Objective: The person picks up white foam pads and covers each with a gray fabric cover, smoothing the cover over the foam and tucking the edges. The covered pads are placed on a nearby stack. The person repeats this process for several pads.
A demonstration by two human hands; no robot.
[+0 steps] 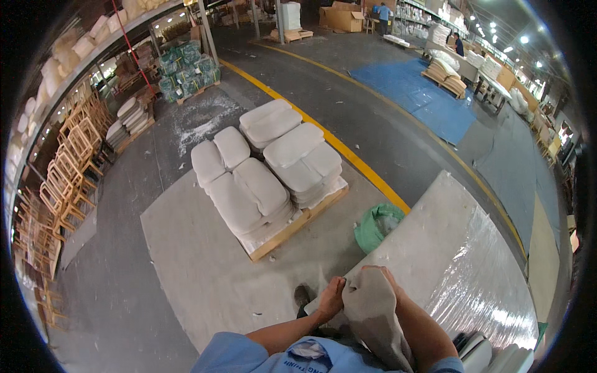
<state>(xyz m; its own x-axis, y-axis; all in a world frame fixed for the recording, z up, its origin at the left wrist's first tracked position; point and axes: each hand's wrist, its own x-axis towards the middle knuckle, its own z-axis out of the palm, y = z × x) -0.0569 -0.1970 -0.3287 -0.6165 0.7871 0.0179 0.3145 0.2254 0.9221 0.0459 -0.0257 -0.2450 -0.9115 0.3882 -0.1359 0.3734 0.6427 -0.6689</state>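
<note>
Close to my body I hold up a grey-beige cushion cover [371, 304], its cloth creased and hanging down toward my lap. My left hand [333, 298] is closed in a fist at the cover's upper left edge. On the other side, my right hand [390, 283] grips the upper right edge, with most of its fingers hidden behind the cloth. The lower end of the cover runs out of sight between my forearms. Beyond my hands, light grey cushions [249, 193] lie in several stacks on a wooden pallet [298, 225].
A padded table [429, 236], partly under clear plastic film [485, 273], stands at my right. Between it and the pallet is a green sack [371, 229]. White rounded pieces [497, 357] sit at lower right. Wooden chair frames [71, 168] line the left; two people are far off.
</note>
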